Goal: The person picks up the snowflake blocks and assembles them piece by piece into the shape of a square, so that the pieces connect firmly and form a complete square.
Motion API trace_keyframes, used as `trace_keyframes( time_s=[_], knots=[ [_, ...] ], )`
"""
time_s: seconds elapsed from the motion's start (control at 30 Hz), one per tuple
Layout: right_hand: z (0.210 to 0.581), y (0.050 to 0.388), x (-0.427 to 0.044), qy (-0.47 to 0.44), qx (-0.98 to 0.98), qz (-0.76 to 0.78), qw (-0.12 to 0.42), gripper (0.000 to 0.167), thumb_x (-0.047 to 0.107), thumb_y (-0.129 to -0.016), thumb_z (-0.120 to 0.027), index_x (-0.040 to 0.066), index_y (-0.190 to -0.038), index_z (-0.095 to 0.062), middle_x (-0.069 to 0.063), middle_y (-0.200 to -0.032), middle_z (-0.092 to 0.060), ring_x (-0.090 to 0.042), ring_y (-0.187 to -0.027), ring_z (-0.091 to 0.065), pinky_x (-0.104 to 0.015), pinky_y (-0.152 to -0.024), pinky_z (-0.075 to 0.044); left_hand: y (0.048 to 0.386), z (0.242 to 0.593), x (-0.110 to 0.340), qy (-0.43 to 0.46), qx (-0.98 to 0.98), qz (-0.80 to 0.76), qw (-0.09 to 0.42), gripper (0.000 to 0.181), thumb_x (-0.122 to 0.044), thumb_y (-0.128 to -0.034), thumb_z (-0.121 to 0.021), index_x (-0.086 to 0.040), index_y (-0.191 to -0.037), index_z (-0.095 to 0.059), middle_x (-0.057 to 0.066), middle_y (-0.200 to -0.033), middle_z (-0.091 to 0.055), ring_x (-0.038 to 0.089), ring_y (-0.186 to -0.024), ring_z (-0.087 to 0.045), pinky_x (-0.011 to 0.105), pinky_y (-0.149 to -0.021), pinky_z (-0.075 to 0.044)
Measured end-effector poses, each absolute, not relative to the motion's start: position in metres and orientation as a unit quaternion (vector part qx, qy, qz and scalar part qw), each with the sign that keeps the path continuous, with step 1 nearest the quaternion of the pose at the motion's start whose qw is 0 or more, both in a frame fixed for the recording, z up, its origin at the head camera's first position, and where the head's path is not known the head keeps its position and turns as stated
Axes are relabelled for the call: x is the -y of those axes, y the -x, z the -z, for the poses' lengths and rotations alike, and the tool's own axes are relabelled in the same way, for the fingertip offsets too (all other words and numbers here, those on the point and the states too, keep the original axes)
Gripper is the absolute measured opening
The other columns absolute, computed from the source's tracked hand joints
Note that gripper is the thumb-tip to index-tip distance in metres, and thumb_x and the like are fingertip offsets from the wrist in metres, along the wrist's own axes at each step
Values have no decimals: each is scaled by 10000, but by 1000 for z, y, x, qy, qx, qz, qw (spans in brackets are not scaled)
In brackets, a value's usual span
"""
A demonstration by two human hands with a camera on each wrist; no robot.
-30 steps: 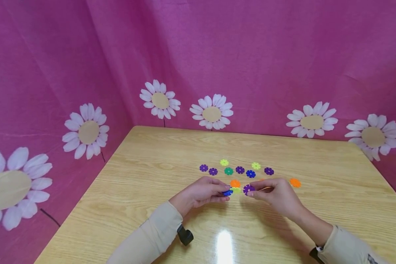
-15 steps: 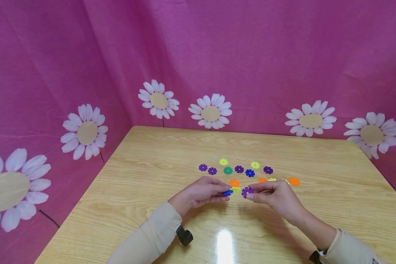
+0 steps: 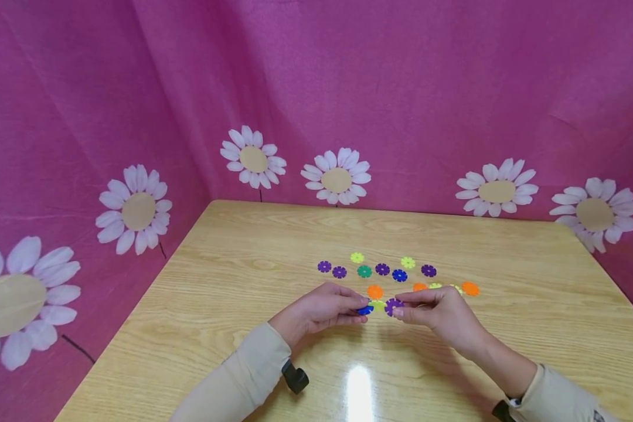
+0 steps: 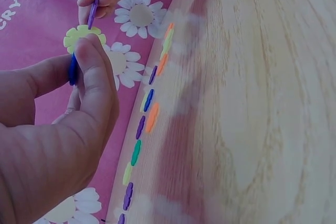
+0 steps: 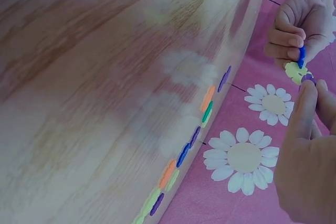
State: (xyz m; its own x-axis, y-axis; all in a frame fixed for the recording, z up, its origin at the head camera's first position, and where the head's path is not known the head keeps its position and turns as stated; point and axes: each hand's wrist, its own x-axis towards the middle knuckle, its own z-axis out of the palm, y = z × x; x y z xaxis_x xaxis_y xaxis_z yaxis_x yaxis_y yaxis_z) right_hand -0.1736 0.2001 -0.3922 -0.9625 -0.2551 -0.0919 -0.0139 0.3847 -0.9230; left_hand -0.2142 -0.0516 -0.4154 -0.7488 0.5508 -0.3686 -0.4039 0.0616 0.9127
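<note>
My left hand (image 3: pixel 327 308) pinches a blue notched plastic disc (image 4: pixel 73 70) between thumb and fingers. A yellow-green disc (image 4: pixel 79 37) is joined to the blue one, crosswise to it. On the other side, my right hand (image 3: pixel 448 319) pinches a purple notched disc (image 3: pixel 392 307) between thumb and forefinger. In the left wrist view the purple disc stands on edge at the rim of the yellow-green disc and appears to touch it. Whether their slots are engaged cannot be told. Both hands are held above the table, with fingertips covering parts of the discs.
Beyond the hands, several loose discs lie on the wooden table (image 3: pixel 242 246), among them a green disc (image 3: pixel 364 271), a blue disc (image 3: pixel 400 275) and an orange disc (image 3: pixel 470 288). A pink curtain (image 3: pixel 401 88) with printed daisies stands behind and to the left.
My right hand has shifted slightly left and toward me, bringing the purple disc nearer the yellow-green one. My left hand has stayed almost still, holding the blue disc.
</note>
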Motion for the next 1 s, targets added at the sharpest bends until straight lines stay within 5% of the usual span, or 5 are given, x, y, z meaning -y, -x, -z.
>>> trace_keyframes(
  time_s=[0.33, 1.0],
  knots=[
    [399, 170, -201, 69, -765, 624, 146, 493, 175, -868, -778, -94, -1256, -633, -145, -1096, -750, -183, -952, -749, -365, -848, -590, 209, 416, 49, -51, -644, -683, 340, 254, -118, -982, -627, 80, -1136, -669, 88, -925, -708, 114, -803, -703, 221, -778, -591],
    [407, 162, -198, 58, -730, 664, 154, 477, 96, -862, -776, -140, -1242, -610, -123, -1055, -762, -152, -927, -749, -315, -830, -592, 202, 414, 45, -30, -640, -689, 339, 203, -81, -958, -651, 65, -1089, -703, 73, -892, -717, 104, -756, -702, 248, -810, -593]
  ],
)
